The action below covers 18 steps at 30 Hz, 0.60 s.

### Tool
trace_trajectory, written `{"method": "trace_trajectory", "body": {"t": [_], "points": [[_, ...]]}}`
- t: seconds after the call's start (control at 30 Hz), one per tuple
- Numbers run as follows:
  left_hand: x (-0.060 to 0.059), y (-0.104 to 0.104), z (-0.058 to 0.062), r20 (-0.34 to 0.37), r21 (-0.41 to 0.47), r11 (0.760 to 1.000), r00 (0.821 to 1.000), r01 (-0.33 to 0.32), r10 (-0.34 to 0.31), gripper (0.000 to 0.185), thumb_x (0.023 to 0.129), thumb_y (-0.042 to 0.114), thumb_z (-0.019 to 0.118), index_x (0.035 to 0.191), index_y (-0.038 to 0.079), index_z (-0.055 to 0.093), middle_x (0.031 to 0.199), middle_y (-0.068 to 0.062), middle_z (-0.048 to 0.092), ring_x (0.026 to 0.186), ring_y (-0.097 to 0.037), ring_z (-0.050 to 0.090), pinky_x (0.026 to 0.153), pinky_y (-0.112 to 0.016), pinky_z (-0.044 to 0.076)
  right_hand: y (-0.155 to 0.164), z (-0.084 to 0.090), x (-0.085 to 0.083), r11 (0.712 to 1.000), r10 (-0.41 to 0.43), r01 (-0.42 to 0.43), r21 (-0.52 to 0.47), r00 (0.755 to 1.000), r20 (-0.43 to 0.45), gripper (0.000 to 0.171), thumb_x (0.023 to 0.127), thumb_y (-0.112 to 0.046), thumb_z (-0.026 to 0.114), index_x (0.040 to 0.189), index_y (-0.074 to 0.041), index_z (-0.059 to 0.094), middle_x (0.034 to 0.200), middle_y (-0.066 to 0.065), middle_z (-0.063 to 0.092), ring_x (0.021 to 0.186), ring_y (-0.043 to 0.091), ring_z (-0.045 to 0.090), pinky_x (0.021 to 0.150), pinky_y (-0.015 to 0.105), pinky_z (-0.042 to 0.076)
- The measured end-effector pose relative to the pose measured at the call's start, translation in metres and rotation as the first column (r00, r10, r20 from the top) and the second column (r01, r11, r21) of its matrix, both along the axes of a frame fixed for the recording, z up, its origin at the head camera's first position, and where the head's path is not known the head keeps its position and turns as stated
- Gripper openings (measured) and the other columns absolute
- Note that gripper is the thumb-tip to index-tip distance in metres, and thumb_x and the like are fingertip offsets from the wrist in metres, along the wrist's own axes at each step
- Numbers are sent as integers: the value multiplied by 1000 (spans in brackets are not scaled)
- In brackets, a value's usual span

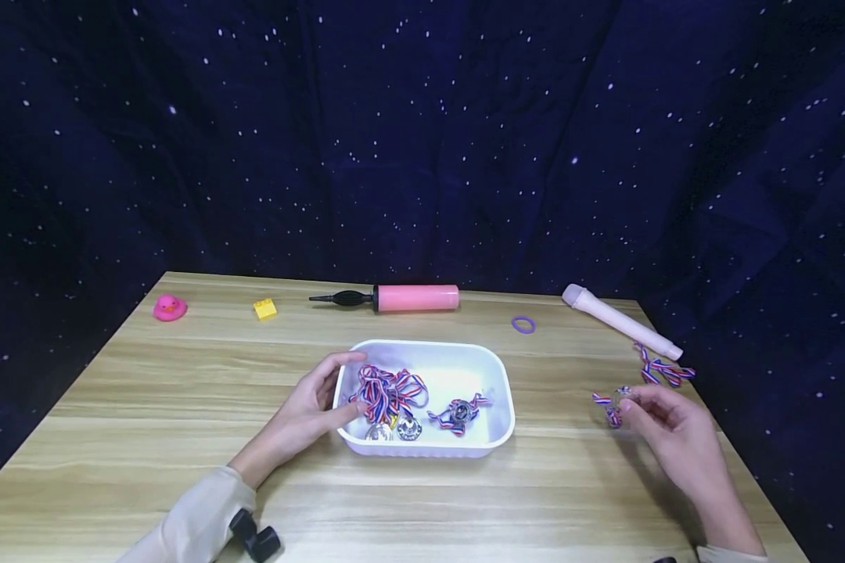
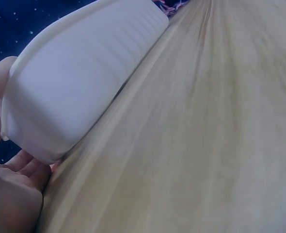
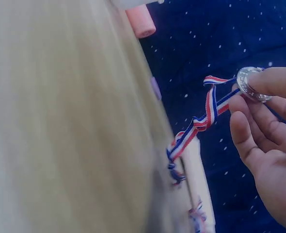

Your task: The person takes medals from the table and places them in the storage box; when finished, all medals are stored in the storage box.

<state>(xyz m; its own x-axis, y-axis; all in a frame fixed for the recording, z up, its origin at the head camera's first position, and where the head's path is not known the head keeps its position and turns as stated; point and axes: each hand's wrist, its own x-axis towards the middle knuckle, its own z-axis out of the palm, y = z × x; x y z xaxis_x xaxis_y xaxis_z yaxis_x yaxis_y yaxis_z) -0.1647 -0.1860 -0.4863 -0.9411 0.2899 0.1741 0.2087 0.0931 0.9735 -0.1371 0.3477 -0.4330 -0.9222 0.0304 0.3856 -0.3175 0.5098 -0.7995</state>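
A white plastic tray (image 1: 496,375) sits mid-table with several silver medals on red-white-blue ribbons (image 1: 387,395) inside. My left hand (image 1: 310,407) rests against the tray's left end, thumb on the rim and fingers along the wall; the left wrist view shows the tray wall (image 2: 80,82) against my palm (image 2: 7,189). My right hand (image 1: 665,426) is at the table's right side and pinches a silver medal (image 3: 249,85) between thumb and fingers. Its ribbon (image 3: 201,121) trails down to the table, and a ribbon (image 1: 665,369) lies beyond my hand.
Along the table's far edge lie a pink duck (image 1: 169,307), a yellow brick (image 1: 265,308), a pink hand pump (image 1: 408,298), a purple ring (image 1: 523,324) and a pale pink microphone (image 1: 623,321). A dark starry cloth hangs behind the wooden table (image 1: 183,438).
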Motion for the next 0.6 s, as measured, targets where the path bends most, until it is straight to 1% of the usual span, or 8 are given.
{"method": "trace_trajectory", "body": {"t": [0.1, 0.2, 0.3, 0.37, 0.43, 0.5, 0.57, 0.6], "points": [[0, 0, -1, 2, 4, 1000, 1000, -1, 1, 72, 97, 12, 86, 160, 19, 53, 179, -9, 35, 169, -35, 25, 137, -50, 18, -5, 13, -2, 1000, -6, 5, -29, 999, -40, 7, 100, 9, 76, 107, 10, 75, 87, -6, 75, 77, 3, 69, 66, 12, 57], [1, 0, -1, 0, 5, 1000, 1000, -3, 3, 72, 96, 11, 86, 160, 20, 53, 179, -9, 35, 169, -34, 24, 137, -48, 17, -10, 28, -5, 997, -4, -2, -79, 997, -79, 7, 100, 12, 73, 107, 14, 74, 89, -7, 75, 77, 3, 69, 69, 11, 59], [0, 0, -2, -7, 11, 1000, 1000, -1, 1, 73, 96, 10, 86, 160, 19, 53, 179, -9, 35, 169, -34, 24, 136, -33, 21, -15, 46, -9, 991, -8, -5, -135, 995, -99, 8, 101, 12, 72, 108, 15, 73, 91, -5, 77, 77, 3, 69, 68, 12, 60], [0, 0, -3, -9, 18, 1000, 1000, 2, -2, 73, 96, 9, 86, 160, 18, 53, 179, -10, 35, 169, -34, 23, 132, -20, 24, -19, 58, -11, 991, -25, 10, -133, 994, -108, 9, 103, 8, 73, 110, 13, 74, 89, -6, 76, 73, 4, 67, 60, 12, 57], [0, 0, -3, -11, 23, 1000, 1000, 5, -4, 73, 96, 9, 86, 160, 17, 53, 179, -11, 35, 170, -34, 23, 128, -12, 25, -23, 70, -13, 990, -39, 23, -139, 993, -114, 10, 104, 5, 74, 112, 11, 74, 88, -5, 75, 70, 5, 67, 53, 14, 53], [0, 0, -3, -11, 22, 1000, 1000, 3, -3, 73, 96, 9, 86, 160, 17, 53, 179, -10, 35, 170, -34, 23, 128, -13, 25, -28, 81, -15, 992, -53, 37, -118, 990, -134, 12, 105, 1, 75, 114, 9, 75, 86, -5, 75, 69, 6, 66, 50, 16, 51], [0, 0, -2, -12, 19, 1000, 1000, 3, -3, 73, 96, 10, 86, 161, 18, 53, 179, -10, 35, 169, -35, 23, 133, -23, 23, -33, 92, -18, 993, -53, 35, -113, 986, -159, 12, 104, 0, 75, 114, 8, 75, 88, -4, 76, 69, 8, 67, 50, 16, 52], [0, 0, -2, -12, 17, 1000, 1000, 3, -3, 73, 96, 10, 86, 161, 18, 53, 179, -10, 35, 170, -35, 23, 136, -29, 22, -37, 97, -20, 992, -50, 29, -119, 984, -172, 12, 104, 0, 75, 114, 8, 75, 88, -2, 77, 70, 9, 68, 53, 15, 54]]}}
